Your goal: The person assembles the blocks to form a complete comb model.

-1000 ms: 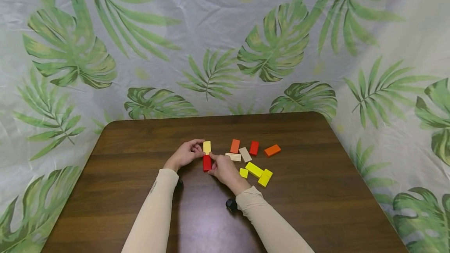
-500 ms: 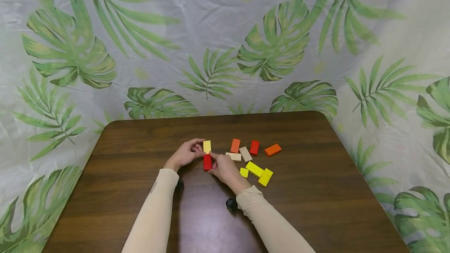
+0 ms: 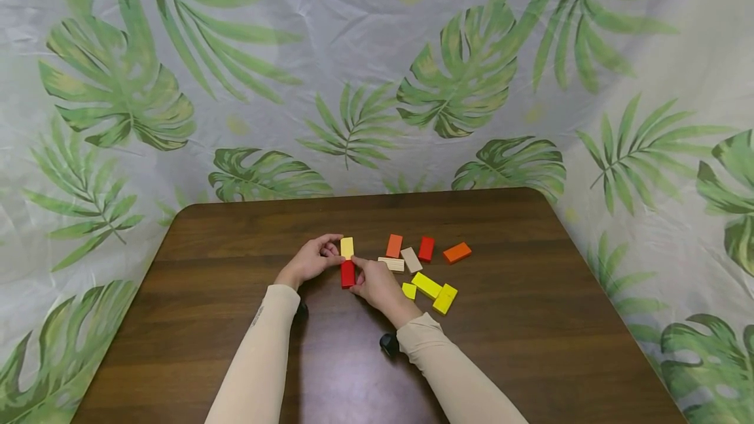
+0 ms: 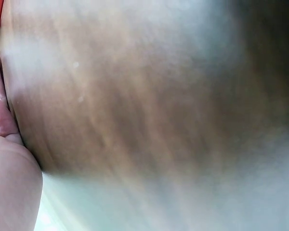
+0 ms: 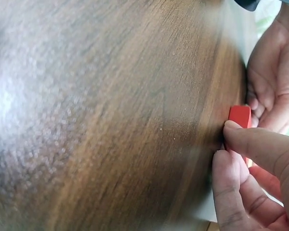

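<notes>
In the head view a pale yellow block (image 3: 347,247) and a red block (image 3: 348,275) lie end to end in a line on the brown table. My left hand (image 3: 311,259) pinches the pale yellow block from its left side, forefinger at the far end and thumb near the joint. From the right, my right hand (image 3: 379,285) grips the red block, one fingertip by the joint and the thumb at its near end. The right wrist view shows thumb and fingers on the red block (image 5: 240,114). Only part of my left hand (image 4: 12,183) shows in the left wrist view.
Right of my hands lie loose blocks: an orange block (image 3: 394,245), a ridged pale block (image 3: 391,264), a beige block (image 3: 412,260), another red block (image 3: 427,248), a farther orange block (image 3: 457,252) and several bright yellow blocks (image 3: 427,285). A leaf-patterned sheet (image 3: 365,51) hangs behind the table (image 3: 501,345).
</notes>
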`<state>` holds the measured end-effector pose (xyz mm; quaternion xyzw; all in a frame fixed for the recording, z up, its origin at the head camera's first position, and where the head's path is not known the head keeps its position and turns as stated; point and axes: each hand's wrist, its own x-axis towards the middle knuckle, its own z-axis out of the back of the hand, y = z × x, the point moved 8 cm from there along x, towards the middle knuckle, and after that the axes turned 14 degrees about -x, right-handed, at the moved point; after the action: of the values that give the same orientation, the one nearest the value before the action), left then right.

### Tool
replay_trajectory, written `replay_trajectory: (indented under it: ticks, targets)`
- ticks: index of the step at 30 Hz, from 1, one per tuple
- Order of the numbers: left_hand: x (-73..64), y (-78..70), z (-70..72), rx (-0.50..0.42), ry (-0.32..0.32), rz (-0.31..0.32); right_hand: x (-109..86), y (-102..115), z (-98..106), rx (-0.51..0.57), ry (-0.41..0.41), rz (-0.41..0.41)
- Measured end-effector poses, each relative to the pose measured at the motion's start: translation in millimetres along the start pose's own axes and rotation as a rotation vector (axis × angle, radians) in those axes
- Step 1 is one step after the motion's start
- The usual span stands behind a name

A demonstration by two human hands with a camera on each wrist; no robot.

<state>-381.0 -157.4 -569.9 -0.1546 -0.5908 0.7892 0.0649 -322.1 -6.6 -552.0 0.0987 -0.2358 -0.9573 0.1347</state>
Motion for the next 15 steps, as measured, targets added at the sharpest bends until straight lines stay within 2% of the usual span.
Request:
replay_trajectory:
  ticks: [8, 15]
  targets:
    - [0.4, 2.7, -0.1, -0.014, 0.002, 0.006, -1.0, -4.7, 0.7, -0.012, 0.013, -0.003]
    - [1.0, 2.3, 0.0, -0.016, 0.001, 0.010, -1.0, -7.0, 15.0, -0.071, -0.018, 0.018]
